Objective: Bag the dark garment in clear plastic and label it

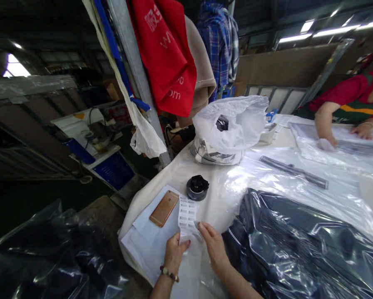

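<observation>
Phone and tape roll flank the label strip both hands pinch.

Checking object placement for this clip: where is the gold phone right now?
In the head view the gold phone lies lower left of centre on white papers, just left of the label strip both hands hold, below the black tape roll.

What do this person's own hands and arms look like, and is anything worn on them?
Both forearms are bare, with no sleeves or gloves in view. The left hand has a beaded bracelet at the wrist, with dark beads and one pale bead, and its thumbnail looks painted dark red. The right hand wears no ring, watch or bracelet that shows.
</observation>
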Available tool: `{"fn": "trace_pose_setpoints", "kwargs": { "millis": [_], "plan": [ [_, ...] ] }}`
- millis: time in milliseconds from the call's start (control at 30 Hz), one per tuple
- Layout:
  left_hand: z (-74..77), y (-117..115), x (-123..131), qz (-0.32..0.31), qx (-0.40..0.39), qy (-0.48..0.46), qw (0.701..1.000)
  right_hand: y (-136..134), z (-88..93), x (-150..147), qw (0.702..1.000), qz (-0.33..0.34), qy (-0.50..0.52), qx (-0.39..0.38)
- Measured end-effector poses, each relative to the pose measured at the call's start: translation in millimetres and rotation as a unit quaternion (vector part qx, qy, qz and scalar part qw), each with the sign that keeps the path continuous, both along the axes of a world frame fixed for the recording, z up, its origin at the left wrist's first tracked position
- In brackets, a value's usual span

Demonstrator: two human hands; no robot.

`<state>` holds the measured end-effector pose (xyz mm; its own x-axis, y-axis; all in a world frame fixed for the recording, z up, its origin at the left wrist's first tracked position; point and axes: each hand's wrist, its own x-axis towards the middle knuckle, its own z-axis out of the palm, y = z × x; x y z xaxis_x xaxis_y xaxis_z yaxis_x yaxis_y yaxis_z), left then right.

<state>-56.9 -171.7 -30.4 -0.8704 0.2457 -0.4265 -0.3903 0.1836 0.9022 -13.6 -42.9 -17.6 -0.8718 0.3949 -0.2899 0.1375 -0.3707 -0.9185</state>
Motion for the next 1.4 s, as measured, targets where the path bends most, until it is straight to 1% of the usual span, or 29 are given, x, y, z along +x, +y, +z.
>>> {"fn": "trace_pose_setpoints", "kwargs": {
  "millis": [33,67,100,133,167,200,233,267,300,367,433,533,667,767,833,900,933,1000,1067,1100,1167,1200,1233,1300,1333,1400],
  "plan": [
    [8.5,-3.1,1.4,0.023,-0.041,0.041,0.998,5.4,3.9,5.5,0.993,0.001,0.038,0.115],
    [18.0,-5.6,3.3,0.051,-0.090,0.097,0.990,12.3,8.7,12.2,0.964,0.003,0.085,0.252],
    [28.4,-6.9,5.7,0.078,-0.137,0.157,0.975,20.4,14.5,19.9,0.910,0.005,0.136,0.392],
    [39.2,-6.5,8.6,0.092,-0.172,0.202,0.960,29.3,21.1,28.5,0.840,0.005,0.181,0.512],
    [49.9,-4.0,12.0,0.087,-0.183,0.219,0.954,38.4,28.2,37.5,0.772,0.005,0.216,0.598],
    [60.1,0.6,15.9,0.061,-0.169,0.204,0.962,47.2,35.5,46.7,0.713,0.005,0.239,0.659],
    [69.4,7.3,20.2,0.024,-0.137,0.158,0.978,55.2,42.6,55.8,0.667,0.004,0.252,0.701],
    [77.5,15.8,25.0,-0.014,-0.096,0.094,0.991,62.0,49.1,64.5,0.635,0.000,0.258,0.728],
    [84.3,25.5,30.4,-0.048,-0.053,0.030,0.997,67.7,54.8,72.7,0.614,-0.008,0.260,0.745],
    [93.4,46.3,42.8,-0.105,0.019,-0.069,0.992,75.9,63.0,88.1,0.593,-0.031,0.258,0.762],
    [97.5,65.9,56.2,-0.152,0.057,-0.124,0.979,82.0,66.7,102.8,0.582,-0.057,0.247,0.773],
    [97.5,91.6,74.0,-0.205,0.079,-0.159,0.963,91.3,65.8,127.0,0.573,-0.092,0.205,0.788],
    [92.7,125.2,91.0,-0.257,0.065,-0.167,0.950,106.2,59.8,163.8,0.562,-0.123,0.142,0.806],
    [85.5,149.0,104.4,-0.308,0.047,-0.157,0.937,116.9,56.4,188.5,0.557,-0.136,0.103,0.813],
    [79.8,162.0,113.1,-0.338,0.036,-0.131,0.931,123.5,54.7,201.1,0.559,-0.140,0.079,0.814],
    [76.3,173.4,117.9,-0.359,0.011,-0.074,0.930,130.4,52.8,210.0,0.568,-0.144,0.058,0.809],
    [76.3,179.2,117.8,-0.362,-0.008,-0.029,0.932,134.2,51.5,213.1,0.578,-0.142,0.051,0.802],
    [80.1,192.3,111.4,-0.355,-0.048,0.078,0.931,142.8,48.4,217.2,0.611,-0.136,0.038,0.779],
    [87.0,208.9,97.9,-0.357,-0.066,0.161,0.918,153.0,45.1,218.2,0.651,-0.113,0.019,0.750],
    [90.2,218.8,89.4,-0.368,-0.063,0.187,0.908,158.6,43.7,217.5,0.669,-0.089,0.007,0.738],
    [93.2,241.6,72.0,-0.408,-0.047,0.223,0.884,169.9,41.1,214.1,0.696,-0.018,-0.020,0.718],
    [92.3,254.1,64.2,-0.431,-0.040,0.233,0.871,175.1,39.9,211.6,0.703,0.025,-0.028,0.710],
    [89.5,267.0,57.5,-0.452,-0.035,0.237,0.859,179.8,38.3,208.9,0.708,0.067,-0.035,0.702],
    [79.1,292.9,48.1,-0.486,-0.034,0.230,0.842,187.0,33.4,203.6,0.711,0.134,-0.039,0.689],
    [72.1,305.3,45.4,-0.501,-0.036,0.221,0.836,189.4,29.9,201.5,0.707,0.156,-0.034,0.689],
    [56.2,327.8,43.0,-0.522,-0.043,0.209,0.826,192.2,21.0,199.1,0.689,0.174,-0.018,0.704]
  ]
}}
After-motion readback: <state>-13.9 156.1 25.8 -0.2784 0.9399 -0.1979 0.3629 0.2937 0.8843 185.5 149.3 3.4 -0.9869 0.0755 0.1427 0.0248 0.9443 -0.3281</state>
